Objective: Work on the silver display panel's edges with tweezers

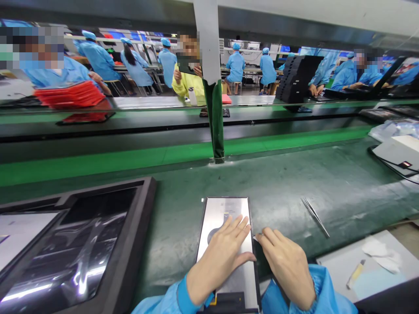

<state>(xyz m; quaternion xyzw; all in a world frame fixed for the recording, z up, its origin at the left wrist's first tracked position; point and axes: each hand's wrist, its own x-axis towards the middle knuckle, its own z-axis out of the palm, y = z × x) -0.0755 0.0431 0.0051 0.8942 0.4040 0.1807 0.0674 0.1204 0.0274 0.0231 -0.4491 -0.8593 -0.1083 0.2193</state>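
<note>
A flat silver panel (240,205) with a thin black frame lies on the green bench mat, its dark strip at the near end. My left hand (221,255) rests palm down across its middle, fingers spread. Just beyond the panel's right edge is my right hand (284,261), thumb and index finger pressed together on something small and pale that I cannot make out. Metal tweezers (314,216) lie on the mat farther to the right, touched by neither hand.
A dark foam tray (149,192) with glossy screens stands at left. A white board (369,257) with a cutter (355,274) and crumpled tissue lies at lower right. A post (214,117) rises behind the panel; a conveyor and seated people are beyond.
</note>
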